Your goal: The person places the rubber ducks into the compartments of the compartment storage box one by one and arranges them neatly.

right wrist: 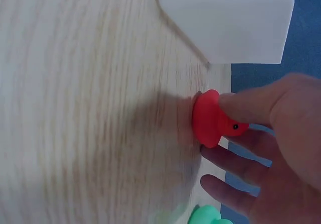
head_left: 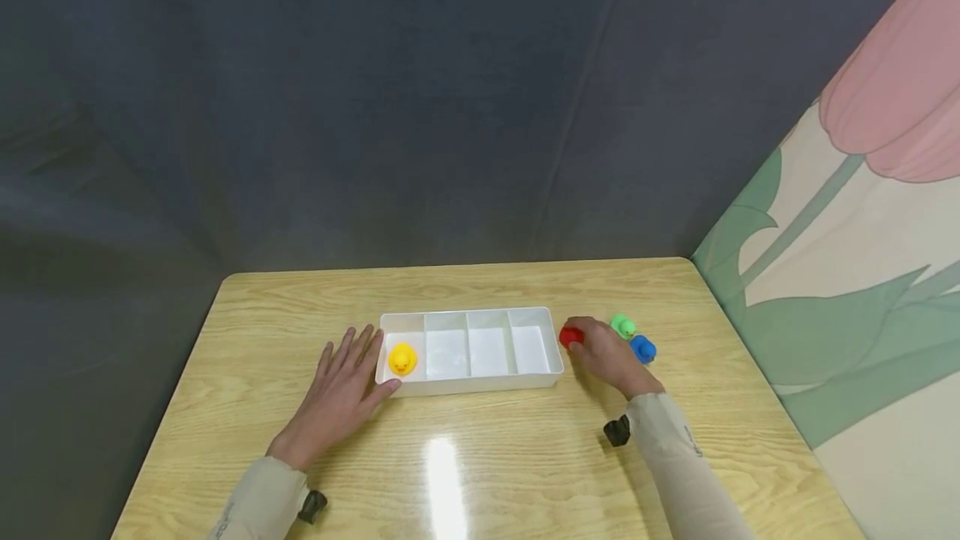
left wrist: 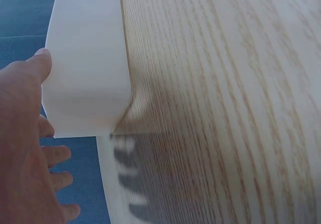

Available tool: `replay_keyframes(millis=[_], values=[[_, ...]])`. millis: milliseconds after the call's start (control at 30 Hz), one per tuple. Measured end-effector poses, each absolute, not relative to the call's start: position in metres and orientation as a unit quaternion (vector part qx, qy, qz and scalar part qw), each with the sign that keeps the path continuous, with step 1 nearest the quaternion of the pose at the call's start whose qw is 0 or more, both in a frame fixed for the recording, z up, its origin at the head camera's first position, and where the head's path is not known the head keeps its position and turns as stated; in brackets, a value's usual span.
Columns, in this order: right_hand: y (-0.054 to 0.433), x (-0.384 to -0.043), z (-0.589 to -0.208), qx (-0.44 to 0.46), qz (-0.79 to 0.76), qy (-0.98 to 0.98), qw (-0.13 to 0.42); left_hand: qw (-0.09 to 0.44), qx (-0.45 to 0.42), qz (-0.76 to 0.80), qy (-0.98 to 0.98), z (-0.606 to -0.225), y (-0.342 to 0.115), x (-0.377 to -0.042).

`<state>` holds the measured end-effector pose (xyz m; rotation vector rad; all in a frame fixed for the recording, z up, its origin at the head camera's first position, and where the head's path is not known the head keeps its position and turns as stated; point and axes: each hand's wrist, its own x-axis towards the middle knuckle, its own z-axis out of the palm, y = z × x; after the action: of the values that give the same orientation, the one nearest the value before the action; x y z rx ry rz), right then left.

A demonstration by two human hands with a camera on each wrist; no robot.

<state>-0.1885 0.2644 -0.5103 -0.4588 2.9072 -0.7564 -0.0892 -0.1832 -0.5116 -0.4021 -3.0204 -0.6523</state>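
Observation:
A long white tray (head_left: 487, 383) with several compartments lies on the wooden table, and a yellow rubber duck (head_left: 402, 359) sits in its leftmost compartment. My left hand (head_left: 341, 394) touches the tray's left end, fingers straight and spread, the thumb at the front corner. Just past the tray's right end, my right hand (head_left: 609, 354) pinches a red rubber duck (right wrist: 206, 121) between thumb and fingers; the duck is at the table surface. A green rubber duck (head_left: 622, 325) and a blue rubber duck (head_left: 643, 348) are together to the right of that hand.
The wooden table (head_left: 517, 465) ends at a dark curtain (head_left: 420, 107) behind. A flower-patterned wall panel (head_left: 840, 273) runs along the right side. Small black devices hang at both wrists, below the sleeves.

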Motion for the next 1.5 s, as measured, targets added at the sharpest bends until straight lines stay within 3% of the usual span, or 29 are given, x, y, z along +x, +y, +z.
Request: replay_keyframes(millis=[400, 1500], values=[[0.269, -0.187, -0.505, -0.144, -0.262, 0.951, 0.081, 0.002, -0.129, -0.21, -0.969, -0.511, -0.183, -0.09], [0.271, -0.19, -0.498, -0.108, -0.257, 0.957, 0.083, -0.014, -0.123, -0.219, -0.968, -0.515, -0.183, -0.091]])
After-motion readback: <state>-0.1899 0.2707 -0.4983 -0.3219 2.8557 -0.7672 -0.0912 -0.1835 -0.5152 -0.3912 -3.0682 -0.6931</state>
